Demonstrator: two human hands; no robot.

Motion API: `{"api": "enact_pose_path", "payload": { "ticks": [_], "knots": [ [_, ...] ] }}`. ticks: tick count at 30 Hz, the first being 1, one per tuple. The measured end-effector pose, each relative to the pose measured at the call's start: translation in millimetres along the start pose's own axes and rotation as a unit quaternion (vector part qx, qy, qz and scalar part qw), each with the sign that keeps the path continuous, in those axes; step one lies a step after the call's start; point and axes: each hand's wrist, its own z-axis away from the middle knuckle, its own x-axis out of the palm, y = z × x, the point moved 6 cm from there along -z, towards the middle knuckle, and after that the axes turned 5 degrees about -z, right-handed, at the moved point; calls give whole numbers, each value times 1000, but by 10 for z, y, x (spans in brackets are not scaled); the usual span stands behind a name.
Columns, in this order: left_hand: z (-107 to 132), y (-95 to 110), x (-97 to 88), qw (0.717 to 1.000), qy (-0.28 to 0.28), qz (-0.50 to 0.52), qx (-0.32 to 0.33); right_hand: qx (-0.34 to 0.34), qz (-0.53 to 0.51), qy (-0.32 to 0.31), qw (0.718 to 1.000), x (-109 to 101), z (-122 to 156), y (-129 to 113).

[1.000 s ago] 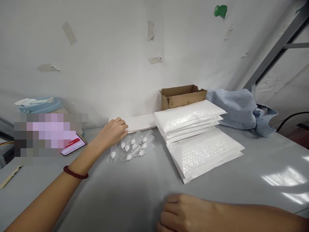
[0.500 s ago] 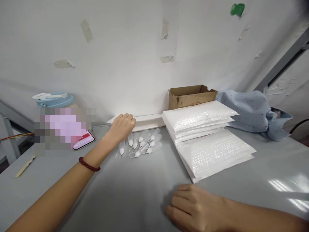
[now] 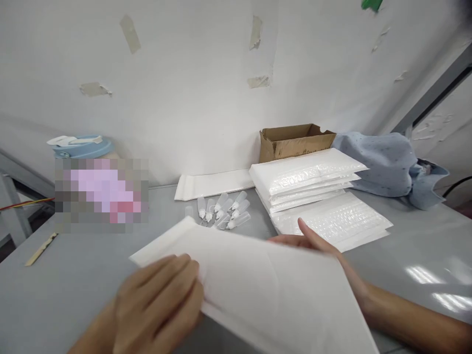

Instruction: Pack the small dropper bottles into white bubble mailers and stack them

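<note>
A white bubble mailer [image 3: 273,290] is held tilted above the front of the table, its flap end toward the left. My left hand [image 3: 158,300] is closed round its near left edge, fingers on top. Behind its far right edge is my right hand [image 3: 332,255], thumb raised apart and fingers stretched out, partly hidden by the mailer. I cannot tell how firmly it touches. Just beyond lie several small clear squeeze bottles [image 3: 223,209], some partly covered by the mailer. Another white mailer [image 3: 217,184] lies flat against the wall.
More bubble mailers [image 3: 309,172] are stacked at the right, in front of an open cardboard box [image 3: 298,140]. Blue-grey cloth [image 3: 372,162] lies beside them. At the left stand a blue-lidded container [image 3: 83,146] and a blurred-out patch, with a thin wooden stick [image 3: 40,250] nearby.
My left hand has come back from the wall toward me with a mailer. My right hand has lifted off the table, opened from a loose fist and moved to the mailer's far side.
</note>
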Motion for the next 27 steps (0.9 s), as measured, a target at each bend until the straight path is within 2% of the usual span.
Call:
{"api": "enact_pose_path", "payload": {
  "ticks": [1,3,5,7,9,11,13,15,17,19,23,27],
  "knots": [
    [75,119,82,998,25,-19,47,40,-29,2,999,-33,-20,-2],
    [150,279,310,993,4,-28,112,119,-70,-6,990,-95,-30,-6],
    [167,350,550,980,-85,-25,178,158,-37,-40,986,-128,-8,-34],
    [172,341,711,960,-172,-24,221,165,56,-78,982,-132,29,-53],
    [157,317,752,948,-212,-14,237,161,132,-98,973,-113,62,-50],
    [86,307,680,957,-194,14,217,147,199,-110,963,-74,78,-39],
    [-49,248,551,980,-145,52,127,109,279,-122,946,-27,73,-43],
    [-183,77,443,989,-107,95,-46,45,362,-117,924,10,57,-69],
    [-240,-112,398,958,-99,152,-223,-26,432,-97,897,37,51,-101],
    [-255,-221,403,915,-114,205,-329,-68,475,-85,873,62,65,-98],
    [-264,-251,431,868,-156,273,-384,-90,515,-85,848,92,115,-56],
    [-219,-252,434,833,-157,317,-425,-71,541,-83,834,66,150,-13]
  ]
}}
